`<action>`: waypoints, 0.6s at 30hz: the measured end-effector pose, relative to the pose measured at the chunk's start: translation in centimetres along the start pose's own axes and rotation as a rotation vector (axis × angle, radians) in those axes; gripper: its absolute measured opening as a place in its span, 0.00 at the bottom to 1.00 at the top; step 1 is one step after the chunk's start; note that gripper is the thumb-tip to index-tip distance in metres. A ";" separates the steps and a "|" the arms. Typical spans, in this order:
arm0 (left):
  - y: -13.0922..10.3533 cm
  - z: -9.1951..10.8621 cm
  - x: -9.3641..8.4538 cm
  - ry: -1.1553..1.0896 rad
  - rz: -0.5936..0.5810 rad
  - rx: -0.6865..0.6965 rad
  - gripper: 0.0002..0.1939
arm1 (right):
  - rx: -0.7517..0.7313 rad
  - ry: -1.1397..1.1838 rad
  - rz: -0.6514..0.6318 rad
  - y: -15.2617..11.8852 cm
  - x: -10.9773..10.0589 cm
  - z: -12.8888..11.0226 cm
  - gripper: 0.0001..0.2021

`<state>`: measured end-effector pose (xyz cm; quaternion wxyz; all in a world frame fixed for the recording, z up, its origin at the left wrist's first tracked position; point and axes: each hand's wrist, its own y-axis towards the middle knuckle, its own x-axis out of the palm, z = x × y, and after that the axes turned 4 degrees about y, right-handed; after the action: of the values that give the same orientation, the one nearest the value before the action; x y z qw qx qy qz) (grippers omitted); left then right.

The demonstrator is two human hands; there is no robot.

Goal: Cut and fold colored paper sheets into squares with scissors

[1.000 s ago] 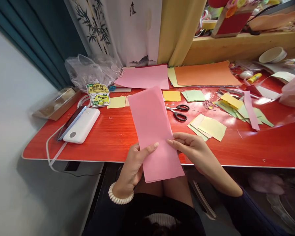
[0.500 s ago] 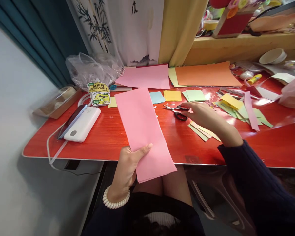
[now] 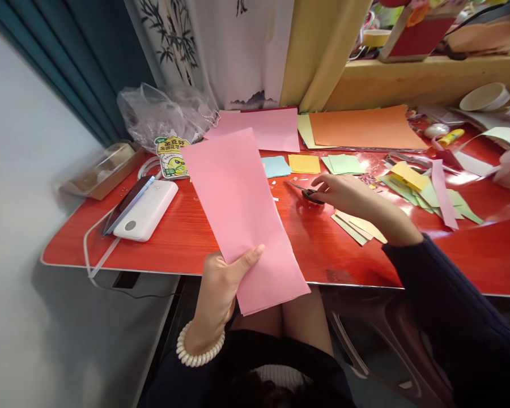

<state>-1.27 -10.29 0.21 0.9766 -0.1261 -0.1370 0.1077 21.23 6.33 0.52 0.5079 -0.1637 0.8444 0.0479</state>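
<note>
My left hand (image 3: 221,280) is closed on folded pink paper (image 3: 242,198), thumb on top, its lower end over the table's front edge. The layers part slightly at the bottom. At the middle of the table my right hand (image 3: 344,194) grips the black handles of a pair of scissors (image 3: 309,195). Their blades point left and look closed together; the fingertips partly hide the handles. Behind them lie stacks of blue (image 3: 277,166), yellow (image 3: 304,164) and green paper (image 3: 344,164). Pale paper strips (image 3: 351,228) lie beneath my right wrist.
A white power bank (image 3: 147,212), a phone and a cable lie at the left, by a clear plastic box (image 3: 104,170). Pink (image 3: 276,129) and orange sheets (image 3: 365,127) lie along the back. Green and yellow scraps (image 3: 425,190), a tape ring and plastic bags crowd the right.
My right hand has taken hold of the scissors and turned them, so their handles now sit together under the fingers. The pink paper's upper end has shifted a little up and left.
</note>
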 end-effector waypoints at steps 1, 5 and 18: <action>0.0 0.0 0.0 0.001 0.010 0.018 0.07 | -0.019 0.155 -0.030 -0.8 0.0 -0.2 0.17; 0.0 0.0 -0.2 0.013 0.069 0.092 0.05 | -0.073 0.822 -0.067 -6.1 1.2 -1.3 0.23; -0.6 -0.5 0.8 0.001 0.250 0.140 0.06 | -0.014 1.171 -0.357 -14.3 5.7 -6.1 0.34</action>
<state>-0.25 -10.72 0.12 0.9620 -0.0738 -0.1117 0.2379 18.25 -9.96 -0.34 -0.0415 -0.3054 0.9424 -0.1304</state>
